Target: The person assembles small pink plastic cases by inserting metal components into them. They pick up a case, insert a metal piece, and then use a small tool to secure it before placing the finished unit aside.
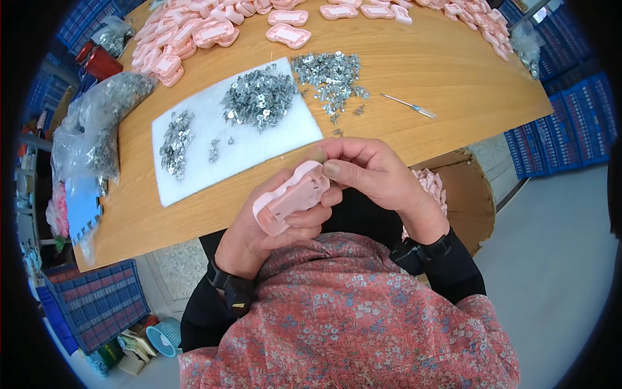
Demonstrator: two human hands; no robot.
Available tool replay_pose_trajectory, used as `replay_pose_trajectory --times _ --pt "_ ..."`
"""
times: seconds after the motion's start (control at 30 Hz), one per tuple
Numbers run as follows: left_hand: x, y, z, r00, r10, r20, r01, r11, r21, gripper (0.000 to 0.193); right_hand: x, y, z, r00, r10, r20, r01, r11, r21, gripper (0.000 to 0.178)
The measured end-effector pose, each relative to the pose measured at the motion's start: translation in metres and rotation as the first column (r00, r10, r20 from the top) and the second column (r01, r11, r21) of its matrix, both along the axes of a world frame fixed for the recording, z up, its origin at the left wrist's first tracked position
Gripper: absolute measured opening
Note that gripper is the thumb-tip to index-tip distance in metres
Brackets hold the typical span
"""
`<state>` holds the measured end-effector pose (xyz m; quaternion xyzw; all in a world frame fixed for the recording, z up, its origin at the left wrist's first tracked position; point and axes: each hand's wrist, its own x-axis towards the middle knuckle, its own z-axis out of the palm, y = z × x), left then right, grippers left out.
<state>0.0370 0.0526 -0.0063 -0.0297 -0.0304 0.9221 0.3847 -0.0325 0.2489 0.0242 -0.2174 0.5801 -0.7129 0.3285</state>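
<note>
A pale pink plastic housing (293, 200), hollow and wavy-edged, is held tilted over my lap by the table's front edge. My left hand (245, 241) is wrapped round it from below and the left. At its far right end my right hand (382, 180) is closed, thumb and index finger pinched at the rim; whatever lies between them is hidden. Beyond my hands lies a white foam sheet (214, 175) bearing a large heap of small metal clips (259, 97) and a smaller clip pile (175, 146). More metal clips (332, 74) lie on the wood beside it.
Many pink housings (210, 32) cover the table's far side. A thin screwdriver (409, 105) lies to the right. Clear bags of metal parts (103, 117) and a red canister (100, 63) stand at left. A cardboard box (476, 194) of pink parts is under the table's right front.
</note>
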Motion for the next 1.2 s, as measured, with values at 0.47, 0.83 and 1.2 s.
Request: replay_pose_trajectory --times 0.47,0.83,1.2 --pt "0.036 -0.013 0.02 0.996 0.089 0.007 -0.085 0.965 -0.248 0.044 0.039 -0.021 0.004 0.916 -0.005 -0.402 0.014 1.0 0.018 0.022" --pt "0.034 -0.016 0.001 0.994 0.099 -0.043 -0.108 0.913 -0.394 0.037 0.033 -0.04 0.006 0.862 0.02 -0.507 0.112 0.967 0.229 0.018" --pt "0.011 -0.011 -0.012 0.998 0.039 0.041 -0.025 0.952 -0.306 0.04 0.0 -0.043 -0.006 0.636 0.004 -0.771 0.201 0.964 0.171 0.015"
